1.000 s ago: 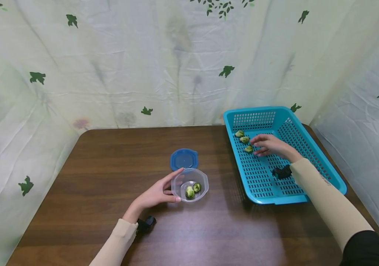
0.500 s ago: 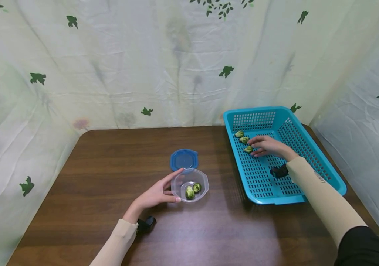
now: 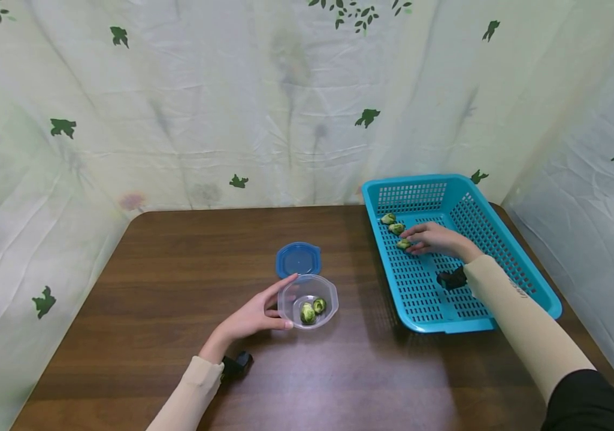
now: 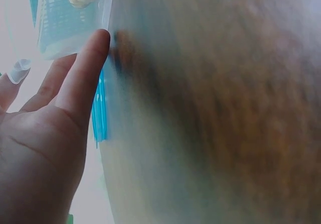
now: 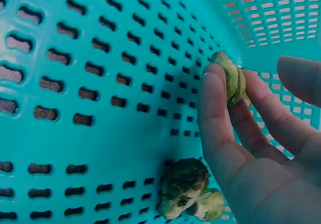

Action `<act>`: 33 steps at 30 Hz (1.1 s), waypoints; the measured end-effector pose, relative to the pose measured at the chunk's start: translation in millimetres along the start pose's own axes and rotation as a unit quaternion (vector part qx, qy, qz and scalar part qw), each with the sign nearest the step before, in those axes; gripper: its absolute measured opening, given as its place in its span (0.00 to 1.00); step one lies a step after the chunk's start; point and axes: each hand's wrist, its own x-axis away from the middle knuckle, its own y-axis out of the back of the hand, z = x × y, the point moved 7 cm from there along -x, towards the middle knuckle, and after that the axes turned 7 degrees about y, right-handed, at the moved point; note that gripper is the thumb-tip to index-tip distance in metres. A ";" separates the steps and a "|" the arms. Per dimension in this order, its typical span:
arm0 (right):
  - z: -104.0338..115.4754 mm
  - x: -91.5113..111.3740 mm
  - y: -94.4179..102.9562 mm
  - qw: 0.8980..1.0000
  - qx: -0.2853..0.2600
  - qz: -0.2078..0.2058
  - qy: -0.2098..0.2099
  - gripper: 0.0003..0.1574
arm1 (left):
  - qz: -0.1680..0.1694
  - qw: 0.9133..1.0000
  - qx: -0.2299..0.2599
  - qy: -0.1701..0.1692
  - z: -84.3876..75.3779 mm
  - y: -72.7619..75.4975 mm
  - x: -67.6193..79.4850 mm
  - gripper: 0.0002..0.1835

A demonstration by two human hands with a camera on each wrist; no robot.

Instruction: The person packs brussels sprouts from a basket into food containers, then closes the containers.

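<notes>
My left hand (image 3: pixel 250 314) holds the side of a small clear plastic container (image 3: pixel 330 286), thumb near its front and forefinger at its far rim. Two Brussels sprouts (image 3: pixel 308 313) lie in it. In the left wrist view, the fingertips (image 4: pixel 95 48) are against the container's wall. Inside the blue basket (image 3: pixel 409 302), my right hand (image 3: pixel 433 238) pinches a Brussels sprout (image 5: pixel 233 78) between thumb and fingers. Two more sprouts (image 3: pixel 393 224) lie close by, along the basket's left side; the right wrist view shows this pair (image 5: pixel 183 189) below the hand.
A blue lid (image 3: pixel 298 258) lies on the brown wooden table (image 3: pixel 177 269), just behind the container. The basket's raised perforated walls surround the right hand. A pale leaf-patterned curtain (image 3: pixel 285 120) hangs behind the table, and another stretch hangs at the right.
My right hand has moved slightly left to the nearest sprout in the basket, and its fingers have closed around it. The left hand and the container have stayed in place.
</notes>
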 end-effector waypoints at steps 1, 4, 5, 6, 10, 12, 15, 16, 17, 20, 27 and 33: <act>0.5 0.1 0.5 1.000 0.000 -0.002 0.001 0.27 | 0.000 1.000 0.000 0.001 0.2 0.0 0.0 0.49; 2.8 1.3 2.7 1.000 0.004 -0.014 0.003 0.27 | 0.000 1.000 -0.001 0.000 0.8 0.1 -0.3 0.49; 4.2 2.3 3.1 1.000 0.004 -0.016 0.004 0.26 | 0.000 1.000 -0.001 -0.001 0.6 0.0 -0.3 0.49; 5.3 3.2 3.7 1.000 0.004 -0.020 0.004 0.26 | 0.000 1.000 -0.001 -0.001 0.9 0.1 -0.3 0.49; 8.7 6.6 6.8 0.999 0.004 -0.032 0.001 0.26 | 0.003 1.000 0.002 -0.003 0.1 -0.5 0.2 0.49; 11.0 8.0 8.7 0.999 0.006 -0.034 0.007 0.25 | 0.003 1.000 0.003 -0.003 -0.5 -0.6 0.7 0.49; 14.7 9.9 11.8 0.999 0.007 -0.044 0.016 0.24 | 0.004 1.000 0.006 -0.002 -1.0 -0.9 0.8 0.49; 16.4 10.8 12.3 0.999 0.006 -0.046 0.019 0.24 | 0.003 1.000 0.007 0.000 -0.8 -0.9 0.7 0.49; 17.8 11.5 12.8 0.999 0.005 -0.049 0.021 0.24 | 0.002 1.000 0.007 0.002 -0.3 -0.8 0.5 0.49; 20.8 13.8 13.6 0.998 0.003 -0.055 0.020 0.23 | 0.000 1.000 0.007 0.006 0.6 -0.3 0.1 0.49; 27.1 18.8 11.6 0.998 -0.006 -0.050 0.032 0.24 | 0.001 1.000 0.010 0.006 -0.3 -0.9 0.7 0.49; 37.8 23.3 6.4 0.997 -0.008 -0.046 0.058 0.23 | 0.000 1.000 0.010 0.010 0.9 0.2 0.6 0.49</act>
